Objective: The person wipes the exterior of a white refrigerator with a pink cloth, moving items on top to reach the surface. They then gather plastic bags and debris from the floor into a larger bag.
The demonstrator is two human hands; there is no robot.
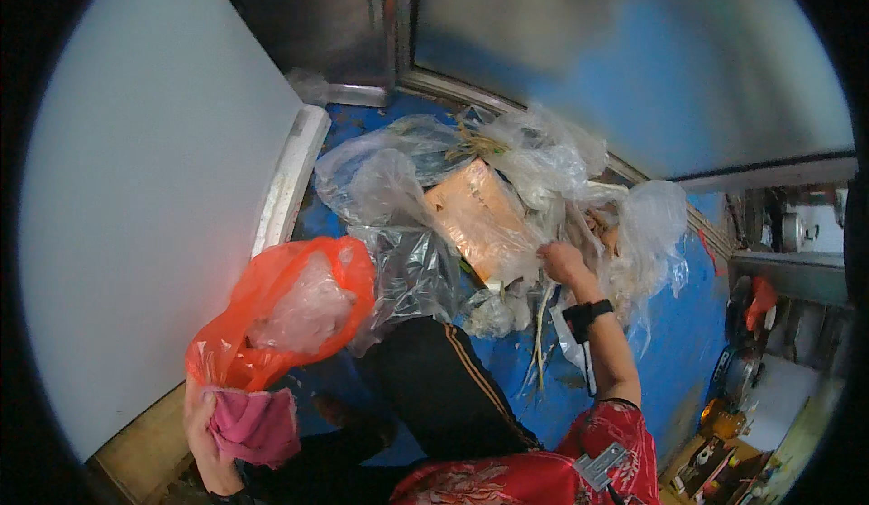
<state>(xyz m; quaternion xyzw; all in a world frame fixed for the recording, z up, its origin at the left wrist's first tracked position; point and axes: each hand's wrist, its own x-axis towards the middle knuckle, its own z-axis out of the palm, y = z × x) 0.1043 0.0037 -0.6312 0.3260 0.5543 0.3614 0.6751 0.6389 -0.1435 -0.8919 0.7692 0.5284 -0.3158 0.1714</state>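
At the lower left, my left hand (204, 430) holds a folded pink cloth (256, 427) together with the rim of an orange plastic bag (234, 322). Crumpled clear plastic (305, 308) lies inside that bag. My right hand (562, 263), with a black band at the wrist, has its fingers closed at the edge of clear plastic film. The film lies over or beside a flat tan cardboard piece (478, 216). Around them is a heap of clear plastic bags (543, 159), with a dark translucent sheet (414, 267) and dry stalks (541, 342).
The pile lies on a blue floor (686, 342). A large pale panel (163, 165) stands at the left, and a framed glass panel (611, 64) borders the back. At the right, a metal pot (793, 232) and a bottle of amber liquid (723, 420) stand among other items.
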